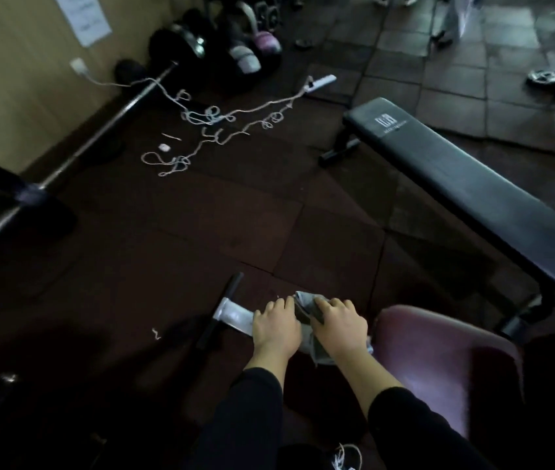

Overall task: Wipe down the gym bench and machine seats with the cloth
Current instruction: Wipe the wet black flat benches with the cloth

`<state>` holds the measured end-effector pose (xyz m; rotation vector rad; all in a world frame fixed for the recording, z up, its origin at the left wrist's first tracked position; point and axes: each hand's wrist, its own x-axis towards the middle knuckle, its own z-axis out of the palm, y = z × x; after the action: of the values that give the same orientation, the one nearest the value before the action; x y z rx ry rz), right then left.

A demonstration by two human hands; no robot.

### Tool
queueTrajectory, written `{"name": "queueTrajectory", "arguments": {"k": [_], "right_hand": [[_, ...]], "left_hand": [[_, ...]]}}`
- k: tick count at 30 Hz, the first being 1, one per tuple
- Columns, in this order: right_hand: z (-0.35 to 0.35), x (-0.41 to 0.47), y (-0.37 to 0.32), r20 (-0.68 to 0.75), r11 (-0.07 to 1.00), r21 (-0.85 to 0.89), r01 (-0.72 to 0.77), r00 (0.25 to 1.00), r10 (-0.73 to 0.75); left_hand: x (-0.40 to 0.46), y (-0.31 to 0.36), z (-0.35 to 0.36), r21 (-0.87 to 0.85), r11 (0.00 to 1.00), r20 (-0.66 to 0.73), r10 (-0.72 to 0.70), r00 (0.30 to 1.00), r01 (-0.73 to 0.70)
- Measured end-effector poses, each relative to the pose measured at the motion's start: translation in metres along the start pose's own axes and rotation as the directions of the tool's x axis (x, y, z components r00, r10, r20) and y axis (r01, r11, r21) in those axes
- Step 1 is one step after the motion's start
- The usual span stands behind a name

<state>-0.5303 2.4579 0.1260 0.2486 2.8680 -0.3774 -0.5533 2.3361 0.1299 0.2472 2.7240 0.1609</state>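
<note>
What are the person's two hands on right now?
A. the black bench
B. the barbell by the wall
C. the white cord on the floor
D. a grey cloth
D: both the left hand and the right hand hold the grey cloth low in front, beside the maroon seat; the black bench lies untouched off to the right.

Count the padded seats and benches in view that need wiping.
2: the black bench on the right, and the maroon seat at lower right beside the hands. Others may lie out of frame.
</note>
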Motion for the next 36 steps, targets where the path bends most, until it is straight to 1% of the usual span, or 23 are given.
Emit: {"name": "queueTrajectory", "arguments": {"k": [5,9,14,18,23,26,32,36], "right_hand": [[0.009,0.009,-0.108,0.014,0.997,-0.005,0.073,0.997,-0.073],[0.021,0.018,-0.191,0.019,0.993,0.006,0.115,0.993,-0.115],[0.031,0.033,-0.272,-0.006,0.987,0.03,0.159,0.987,-0.159],[0.038,0.057,-0.314,0.004,0.983,0.039,0.177,0.984,-0.177],[0.041,0.104,-0.359,0.013,0.977,-0.002,0.213,0.977,-0.212],[0.041,0.143,-0.385,0.019,0.972,0.011,0.233,0.972,-0.233],[0.028,0.225,-0.43,0.043,0.956,-0.037,0.29,0.957,-0.289],[0.017,0.276,-0.454,0.05,0.959,-0.035,0.28,0.959,-0.278]], "left_hand": [[-0.011,-0.1,-0.038,-0.006,0.996,-0.027,-0.09,0.996,0.089],[-0.021,-0.181,-0.057,-0.024,0.987,-0.018,-0.161,0.987,0.161],[-0.024,-0.258,-0.075,-0.059,0.977,-0.03,-0.209,0.978,0.207],[-0.007,-0.302,-0.089,-0.095,0.966,-0.029,-0.243,0.969,0.24],[0.032,-0.35,-0.105,-0.111,0.96,-0.033,-0.262,0.965,0.257],[0.066,-0.378,-0.122,-0.119,0.956,-0.025,-0.274,0.961,0.269],[0.141,-0.415,-0.162,-0.14,0.952,-0.001,-0.275,0.961,0.272],[0.189,-0.437,-0.189,-0.145,0.956,-0.019,-0.261,0.965,0.256]]}}
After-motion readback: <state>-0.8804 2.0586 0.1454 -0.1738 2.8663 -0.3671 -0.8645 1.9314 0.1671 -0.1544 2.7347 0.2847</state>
